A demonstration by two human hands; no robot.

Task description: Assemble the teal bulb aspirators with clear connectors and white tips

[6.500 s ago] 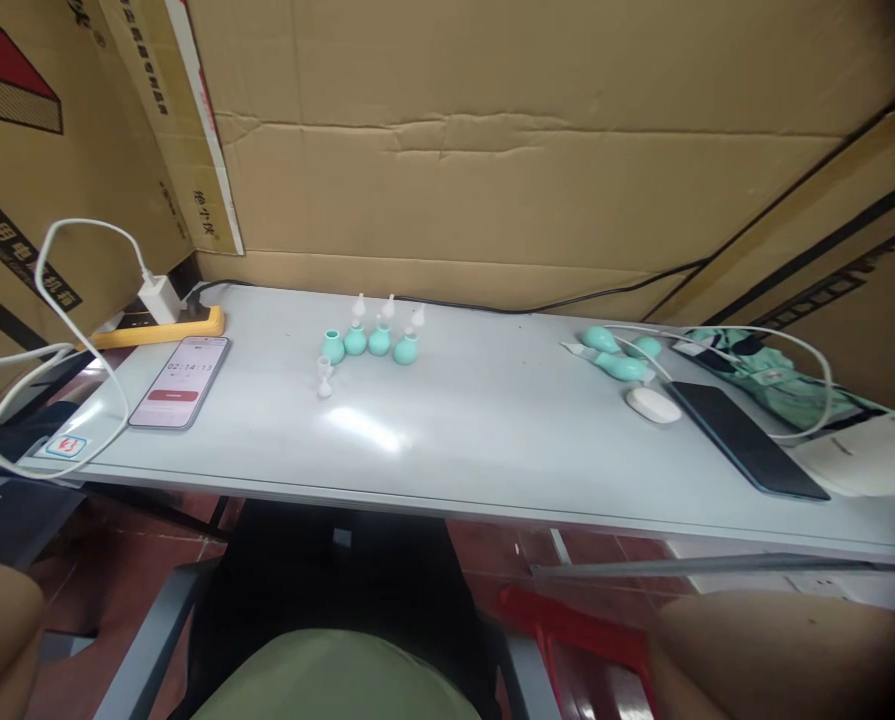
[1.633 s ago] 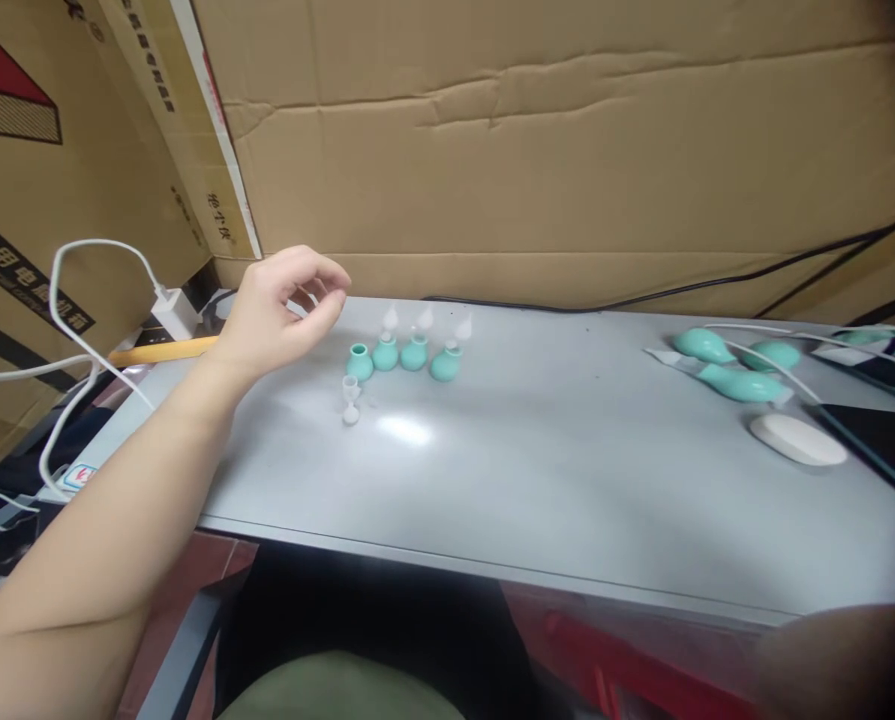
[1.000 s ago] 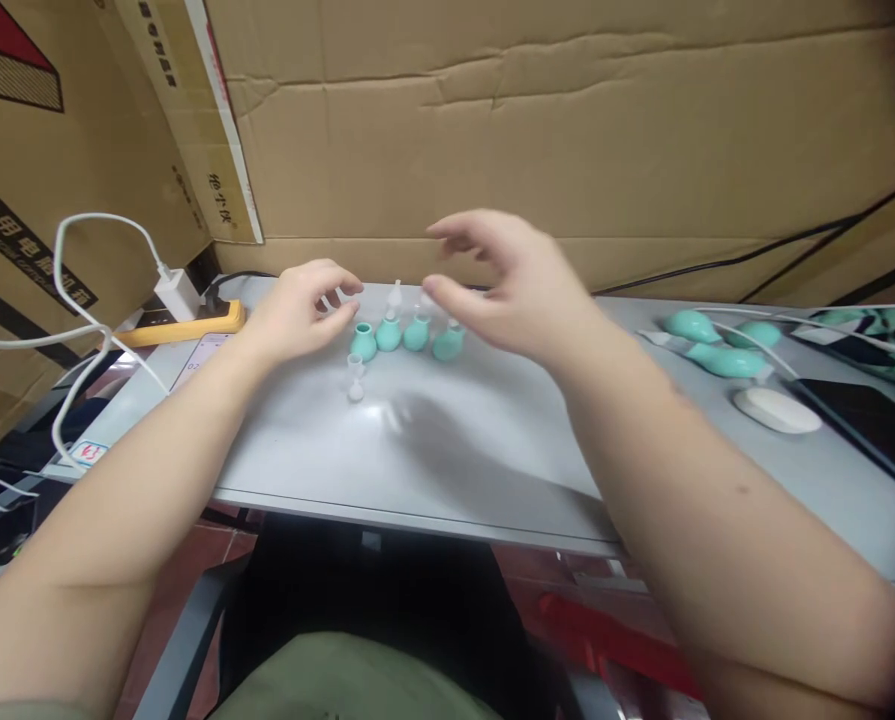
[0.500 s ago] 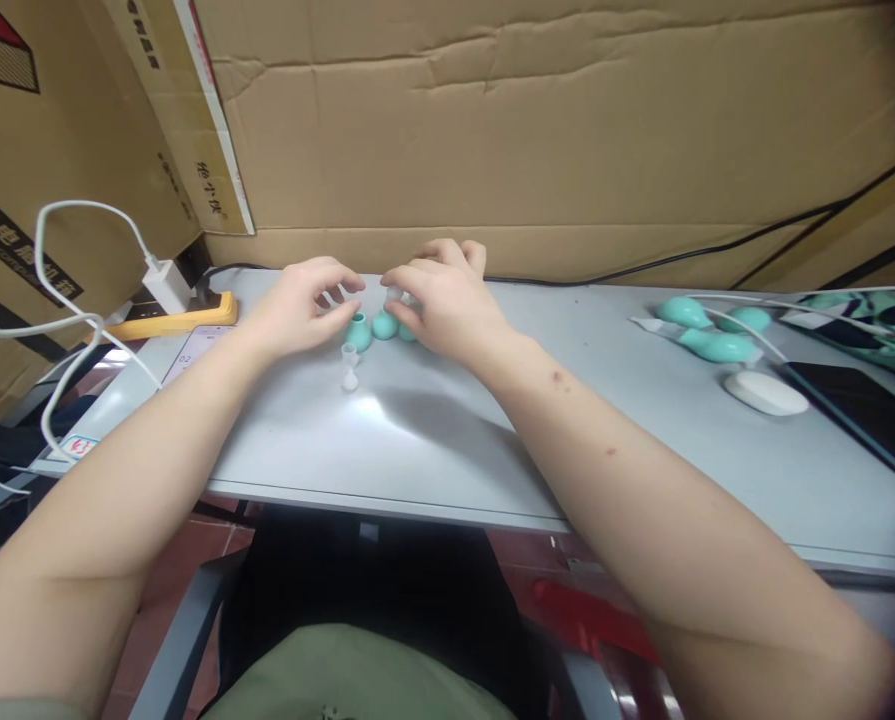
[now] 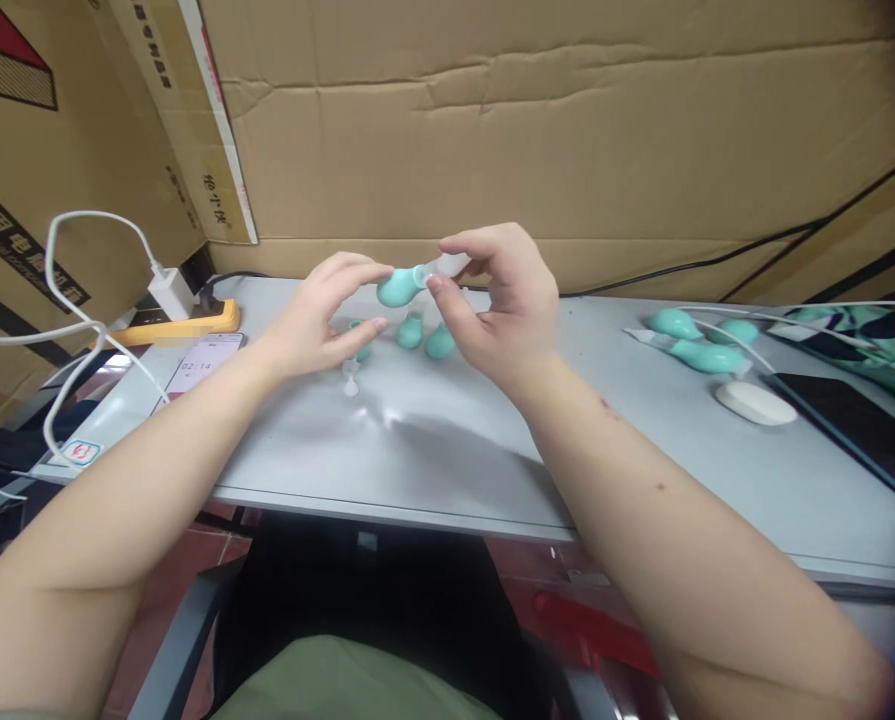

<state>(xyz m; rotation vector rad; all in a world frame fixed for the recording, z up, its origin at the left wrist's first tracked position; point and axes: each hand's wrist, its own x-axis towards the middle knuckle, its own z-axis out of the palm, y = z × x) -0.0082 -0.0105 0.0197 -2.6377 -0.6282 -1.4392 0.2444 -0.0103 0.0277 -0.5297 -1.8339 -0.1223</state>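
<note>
Between finger and thumb, my right hand (image 5: 503, 295) grips the translucent tip of a teal bulb syringe (image 5: 398, 288), raised above the table. The bulb points left, tilted slightly down. Beside it my left hand (image 5: 323, 310) is open, thumb and fingers apart. Its index fingertip meets the bulb's left edge in view; I cannot tell whether it touches. Below the hands stand two teal bulbs, a middle bulb (image 5: 409, 332) and a right bulb (image 5: 439, 342). Another teal bulb (image 5: 363, 350) is partly hidden by my left thumb. A small clear nozzle (image 5: 351, 380) is in front of it.
At the right are several teal bulb syringes (image 5: 709, 357), a white oval object (image 5: 756, 403) and a dark tablet-like device (image 5: 859, 430). On the left are a phone (image 5: 196, 368), a yellow power strip (image 5: 184, 322) and white cables (image 5: 49, 290). A cardboard wall (image 5: 567, 140) rises behind the table (image 5: 417, 470).
My right hand has lifted from the table with a bulb syringe, now tilted between the hands. My left hand has shifted right, near the bulb.
</note>
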